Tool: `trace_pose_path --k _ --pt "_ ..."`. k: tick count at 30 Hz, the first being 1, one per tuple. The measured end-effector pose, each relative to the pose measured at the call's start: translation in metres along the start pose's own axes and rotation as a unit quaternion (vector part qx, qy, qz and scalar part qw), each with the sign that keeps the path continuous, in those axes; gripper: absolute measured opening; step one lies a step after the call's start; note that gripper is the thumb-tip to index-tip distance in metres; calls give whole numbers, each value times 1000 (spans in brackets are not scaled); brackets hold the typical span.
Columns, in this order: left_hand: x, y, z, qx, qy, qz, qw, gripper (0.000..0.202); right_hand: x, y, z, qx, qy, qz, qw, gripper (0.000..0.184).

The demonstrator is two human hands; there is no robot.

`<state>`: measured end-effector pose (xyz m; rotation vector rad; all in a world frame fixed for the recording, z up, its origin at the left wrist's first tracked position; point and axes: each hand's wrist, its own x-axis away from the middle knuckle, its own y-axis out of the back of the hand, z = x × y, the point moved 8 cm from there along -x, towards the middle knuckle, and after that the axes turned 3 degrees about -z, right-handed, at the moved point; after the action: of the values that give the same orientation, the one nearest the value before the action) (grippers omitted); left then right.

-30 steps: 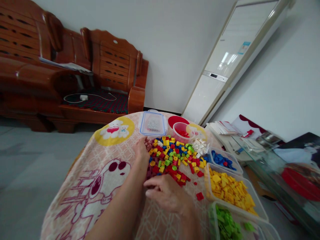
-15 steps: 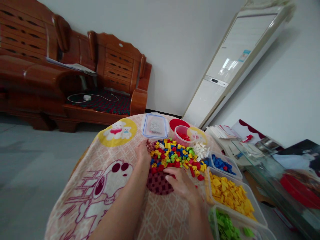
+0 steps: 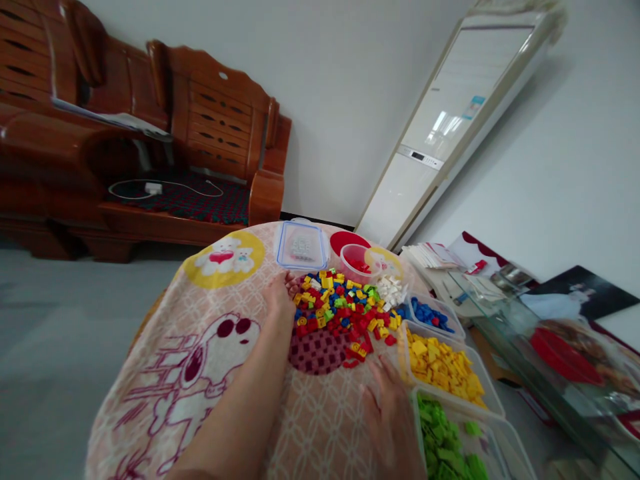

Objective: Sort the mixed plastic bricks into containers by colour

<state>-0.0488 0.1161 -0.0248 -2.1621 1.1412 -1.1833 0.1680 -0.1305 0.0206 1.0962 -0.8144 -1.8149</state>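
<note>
A heap of small red, yellow, blue and green bricks [image 3: 340,305] lies on a round table under a cartoon-print cloth [image 3: 210,360]. My left hand [image 3: 281,299] rests on its edge against the heap's left side, fingers slightly curled, holding nothing. My right hand [image 3: 386,399] lies flat on the cloth, fingers stretched, beside the clear box of yellow bricks [image 3: 440,363] and the clear box of green bricks [image 3: 447,443]. A few red bricks [image 3: 356,352] lie loose just ahead of its fingertips.
A box of blue bricks [image 3: 431,313], a small heap of white bricks [image 3: 390,287], a clear cup with red bricks [image 3: 354,257], a red lid [image 3: 345,239] and a clear lid [image 3: 301,245] ring the heap. A wooden bench [image 3: 200,153] stands behind; a glass table [image 3: 540,333] is at right.
My right hand swept up to the heap's near edge, then drew back right to the boxes. The bricks are bunched closer, baring a red checked patch. My left hand stayed put.
</note>
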Motion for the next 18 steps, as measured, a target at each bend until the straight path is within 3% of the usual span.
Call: trace_pose_path --k 4,7,11,14,18 --pt "0 0 0 1 3 -1 1000 4 44 -16 -22 56 -41 -3 998 57" --pt "0 0 1 -6 3 -6 1000 5 56 -16 -31 83 -82 -69 991 63" --pt "1 -1 0 -5 2 -2 1000 4 38 -15 -23 103 -96 -62 988 64" --pt "3 -2 -1 0 5 8 1000 5 11 -14 -23 101 -120 -29 987 62" --pt "5 -2 -1 -1 6 7 1000 6 -25 -22 -21 61 -101 -3 993 64"
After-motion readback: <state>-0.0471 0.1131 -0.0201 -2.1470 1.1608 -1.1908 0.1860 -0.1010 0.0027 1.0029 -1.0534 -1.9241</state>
